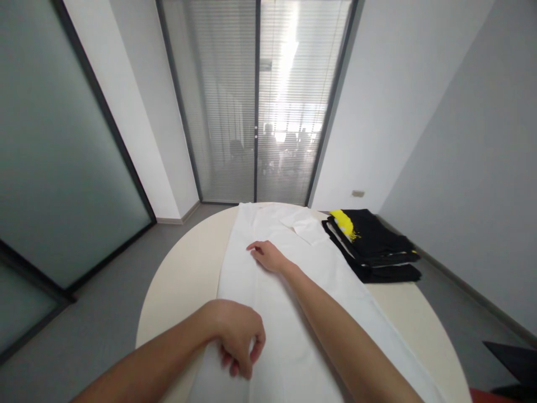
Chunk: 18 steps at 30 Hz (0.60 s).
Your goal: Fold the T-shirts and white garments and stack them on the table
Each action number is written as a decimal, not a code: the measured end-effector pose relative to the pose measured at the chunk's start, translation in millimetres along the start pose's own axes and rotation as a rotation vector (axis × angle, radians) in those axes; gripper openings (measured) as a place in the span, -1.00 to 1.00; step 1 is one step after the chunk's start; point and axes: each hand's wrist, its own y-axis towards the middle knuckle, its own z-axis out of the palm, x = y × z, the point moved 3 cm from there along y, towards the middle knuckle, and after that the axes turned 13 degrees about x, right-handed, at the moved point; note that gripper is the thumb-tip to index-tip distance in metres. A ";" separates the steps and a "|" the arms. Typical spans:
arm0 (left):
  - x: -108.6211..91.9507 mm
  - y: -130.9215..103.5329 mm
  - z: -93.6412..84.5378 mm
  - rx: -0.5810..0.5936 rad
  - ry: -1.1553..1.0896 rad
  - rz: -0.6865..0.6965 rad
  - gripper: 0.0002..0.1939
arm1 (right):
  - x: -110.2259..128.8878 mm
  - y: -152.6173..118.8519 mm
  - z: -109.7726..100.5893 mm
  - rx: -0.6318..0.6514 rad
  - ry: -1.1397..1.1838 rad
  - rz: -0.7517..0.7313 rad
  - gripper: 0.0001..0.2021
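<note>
A long white cloth [272, 313] lies spread over a round cream table [184, 274], running from the near edge to the far edge. My left hand [241, 338] is over the near left part of the cloth, its fingers curled loosely with gaps between them; nothing shows in it. Farther away, my right hand [268, 256] rests on or just above the cloth, palm down, fingers slightly bent and pointing left, holding nothing that I can see. Near the cloth's far right corner is a folded-over flap or opening in the fabric.
A stack of folded black clothes [373, 240] with a yellow patch sits at the table's right side. Behind the table stands a glass partition with blinds [255, 140]. A dark object [514, 361] and something red show at the lower right.
</note>
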 end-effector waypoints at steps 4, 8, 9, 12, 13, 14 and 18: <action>-8.2 -7.7 -6.5 -0.061 0.103 0.181 -0.84 | -6.3 3.2 0.8 -0.027 0.093 -0.007 -0.72; -6.8 -3.1 -11.3 -0.054 -0.084 0.305 -0.83 | -12.0 3.4 -0.9 -0.105 0.114 0.012 -0.68; -4.7 -0.2 -11.0 -0.029 -0.121 0.298 -0.85 | -11.9 2.7 -0.4 -0.103 0.071 -0.005 -0.68; 4.3 3.3 -13.6 0.064 -0.234 0.318 -0.77 | -9.5 -0.3 2.4 -0.114 -0.054 -0.077 -0.70; 8.6 1.7 -18.8 0.052 -0.264 0.351 -0.72 | -9.1 -1.1 3.2 -0.126 -0.079 -0.085 -0.70; 14.4 -0.8 -27.1 -0.004 -0.282 0.386 -0.70 | -8.9 -1.6 4.0 -0.134 -0.098 -0.083 -0.70; 56.1 -10.1 -79.3 -0.767 -0.210 0.311 -0.71 | -8.7 -1.4 6.0 -0.106 -0.145 -0.067 -0.70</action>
